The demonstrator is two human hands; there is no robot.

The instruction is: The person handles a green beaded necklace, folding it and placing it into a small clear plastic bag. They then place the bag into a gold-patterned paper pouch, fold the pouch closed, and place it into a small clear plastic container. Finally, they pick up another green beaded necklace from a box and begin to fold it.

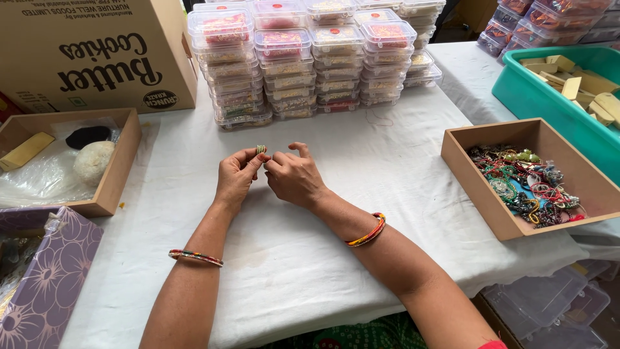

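White-clothed table (323, 258), stacked clear lidded boxes (310, 58) at 12 o'clock, wooden tray of coloured threads (526, 184) at 3 o'clock, left hand (236, 178) pinching small green-red bead ornament (260, 149) at centre, right hand (294, 178) fingertips touching beside it

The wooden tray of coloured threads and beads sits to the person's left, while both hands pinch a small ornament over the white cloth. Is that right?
Not quite. The head view shows the wooden tray of coloured threads and beads on the person's right. The rest holds: the left hand and right hand pinch a small ornament over the white cloth.
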